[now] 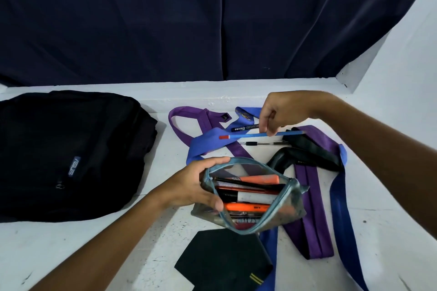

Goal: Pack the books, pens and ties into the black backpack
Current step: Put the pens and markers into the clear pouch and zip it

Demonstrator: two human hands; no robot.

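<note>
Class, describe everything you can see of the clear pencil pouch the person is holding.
The pencil pouch looks like see-through plastic edged by a grey-blue zip, unzipped and gaping wide toward the camera. The left hand grips its left end, holding it over the ties on the white table. Inside lie orange, black and white pens and markers, packed lengthwise.

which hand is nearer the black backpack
Left. The left hand holds the clear pouch just right of the black backpack; the right hand pinches a blue pen farther right.
</note>
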